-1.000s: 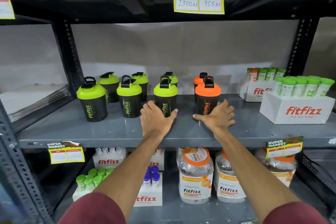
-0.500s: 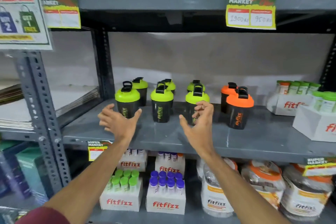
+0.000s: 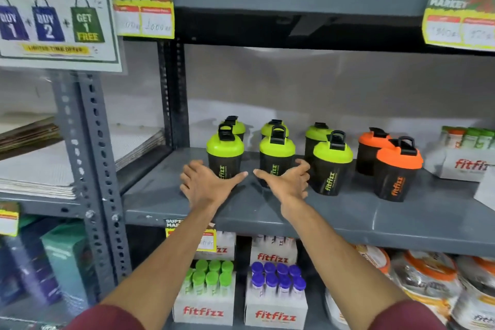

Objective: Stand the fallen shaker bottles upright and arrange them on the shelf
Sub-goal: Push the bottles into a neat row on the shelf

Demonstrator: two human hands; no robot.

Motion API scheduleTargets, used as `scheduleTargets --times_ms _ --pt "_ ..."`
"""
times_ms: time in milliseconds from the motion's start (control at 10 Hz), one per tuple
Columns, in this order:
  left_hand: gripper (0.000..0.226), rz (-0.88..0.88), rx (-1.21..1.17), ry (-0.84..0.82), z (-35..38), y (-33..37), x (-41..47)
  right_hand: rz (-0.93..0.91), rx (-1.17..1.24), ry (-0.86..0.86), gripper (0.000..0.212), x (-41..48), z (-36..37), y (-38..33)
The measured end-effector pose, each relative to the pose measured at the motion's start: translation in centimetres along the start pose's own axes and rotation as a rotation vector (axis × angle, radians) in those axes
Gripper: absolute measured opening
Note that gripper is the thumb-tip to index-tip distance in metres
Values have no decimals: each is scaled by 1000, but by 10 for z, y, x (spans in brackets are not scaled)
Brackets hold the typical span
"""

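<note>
Several black shaker bottles stand upright on the grey shelf [image 3: 348,211] in two rows. The front row holds a green-lidded bottle [image 3: 225,154] at the left, a second [image 3: 277,155] beside it, a third [image 3: 331,166], and an orange-lidded one [image 3: 397,171]; more stand behind, including a second orange-lidded bottle [image 3: 372,150]. My left hand [image 3: 206,185] is open, fingers spread, around the base of the leftmost front bottle. My right hand [image 3: 286,182] is open at the base of the second front bottle. Neither hand grips a bottle.
White fitfizz boxes [image 3: 466,161] of tubes stand at the shelf's right end. A perforated steel upright [image 3: 88,169] borders the left side. The lower shelf carries fitfizz tube boxes [image 3: 276,313] and large jars [image 3: 426,281]. Price tags [image 3: 143,9] hang from the upper shelf.
The view and both hands have shifted left along the front row. My hands went from the third green and orange bottles to the two leftmost front bottles.
</note>
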State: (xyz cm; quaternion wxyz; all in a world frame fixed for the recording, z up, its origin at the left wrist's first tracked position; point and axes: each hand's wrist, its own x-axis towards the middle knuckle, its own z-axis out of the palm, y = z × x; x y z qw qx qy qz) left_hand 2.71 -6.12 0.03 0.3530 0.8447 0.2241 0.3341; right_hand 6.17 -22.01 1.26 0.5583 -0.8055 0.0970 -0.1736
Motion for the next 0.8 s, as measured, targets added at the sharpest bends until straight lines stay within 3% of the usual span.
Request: scheduleTargets --times_ms 300,600,800 --pt "85 -13 -10 -80 1 -2 5 -77 -217 101 92 1 16 5" --pt "77 -14 -55 -82 1 -4 8 -127 -251 85 88 -2 18 8" --pt "88 -41 -45 -101 -4 -2 7 -78 -313 36 117 -11 8 6"
